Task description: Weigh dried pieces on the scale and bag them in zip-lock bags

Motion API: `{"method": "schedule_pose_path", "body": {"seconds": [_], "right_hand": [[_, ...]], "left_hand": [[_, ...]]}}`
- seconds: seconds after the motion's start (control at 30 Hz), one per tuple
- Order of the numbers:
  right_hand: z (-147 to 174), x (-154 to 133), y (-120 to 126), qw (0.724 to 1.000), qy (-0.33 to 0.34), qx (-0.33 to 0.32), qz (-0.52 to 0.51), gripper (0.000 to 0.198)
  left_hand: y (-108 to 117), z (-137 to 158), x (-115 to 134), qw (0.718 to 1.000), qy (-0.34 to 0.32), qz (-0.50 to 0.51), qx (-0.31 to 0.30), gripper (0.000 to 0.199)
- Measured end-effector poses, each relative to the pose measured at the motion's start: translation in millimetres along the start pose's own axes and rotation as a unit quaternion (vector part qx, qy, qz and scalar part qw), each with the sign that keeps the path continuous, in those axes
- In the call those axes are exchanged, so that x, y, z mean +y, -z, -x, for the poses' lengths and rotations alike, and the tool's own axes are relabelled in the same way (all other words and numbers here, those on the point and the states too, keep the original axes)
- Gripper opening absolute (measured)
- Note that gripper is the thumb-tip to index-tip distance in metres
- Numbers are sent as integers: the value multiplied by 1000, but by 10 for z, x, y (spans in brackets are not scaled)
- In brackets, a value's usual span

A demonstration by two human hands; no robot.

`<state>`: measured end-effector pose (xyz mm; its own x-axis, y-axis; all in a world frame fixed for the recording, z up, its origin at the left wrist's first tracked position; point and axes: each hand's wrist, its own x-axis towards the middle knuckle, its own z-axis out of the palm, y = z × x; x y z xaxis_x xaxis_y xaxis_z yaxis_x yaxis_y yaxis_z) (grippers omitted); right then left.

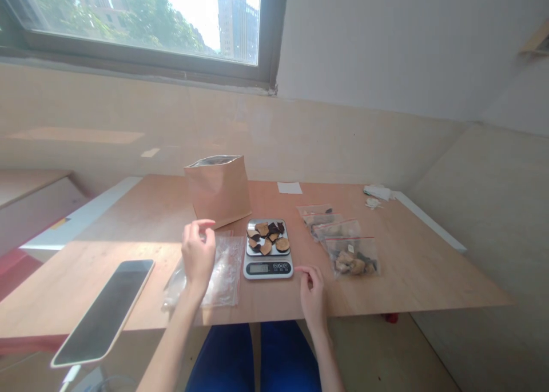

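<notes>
Left hand (198, 252) over clear plastic bags (226, 269), fingers bent inward, can't tell if it grips anything. Right hand (312, 292) loosely half open, index finger out, nothing seen in it, fingertip just beside lower right corner of white scale (268, 260), contact unclear. Dried slices (282, 244), brown and dark, lie on the scale's tray, display too blurred to read. Brown pouch (221, 191) upright behind, top open. Filled zip bags (355, 262) overlap right of scale, phone (105, 312) far left on wooden table (386, 286)
</notes>
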<state>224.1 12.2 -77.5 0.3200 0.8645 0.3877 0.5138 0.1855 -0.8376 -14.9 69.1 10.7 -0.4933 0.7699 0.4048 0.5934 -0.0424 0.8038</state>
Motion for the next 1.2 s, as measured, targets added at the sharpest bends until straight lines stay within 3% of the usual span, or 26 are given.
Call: {"method": "schedule_pose_path", "body": {"seconds": [0.17, 0.3, 0.37, 0.47, 0.53, 0.57, 0.63, 0.7, 0.87, 1.03, 1.2], "right_hand": [[2, -49, 0, 1000, 10, -4, 12, 25], [10, -63, -8, 1000, 20, -1, 22, 24], [13, -64, -11, 999, 24, 2, 23, 24], [16, -70, -10, 999, 24, 0, 25, 24], [16, -78, -7, 999, 21, -1, 26, 25], [16, -82, -5, 999, 19, -2, 27, 25], [15, -91, -4, 999, 20, -3, 28, 25], [13, -99, -6, 999, 24, -2, 29, 25], [5, -96, -8, 999, 31, 3, 27, 25], [48, -195, -29, 999, 37, -19, -24, 24], [158, -703, -247, 982, 13, -151, -110, 21]], "left_hand": [[-18, -771, 551, 975, -158, -9, 157, 23], [-7, -1032, 783, 973, -176, 6, 150, 27], [-1, -927, 754, 978, -168, 23, 122, 23], [-11, -507, 481, 989, -138, 18, 41, 15], [-28, -130, 196, 995, -21, -40, -86, 12], [-37, 61, 50, 986, 18, -63, -156, 12], [-56, 409, -200, 968, 48, -80, -232, 15], [-71, 664, -357, 955, 21, -108, -274, 19], [-93, 832, -454, 952, -97, -165, -237, 19], [-42, 747, -426, 952, -83, -133, -264, 24], [96, 817, -244, 977, -66, -38, -198, 27]]}}
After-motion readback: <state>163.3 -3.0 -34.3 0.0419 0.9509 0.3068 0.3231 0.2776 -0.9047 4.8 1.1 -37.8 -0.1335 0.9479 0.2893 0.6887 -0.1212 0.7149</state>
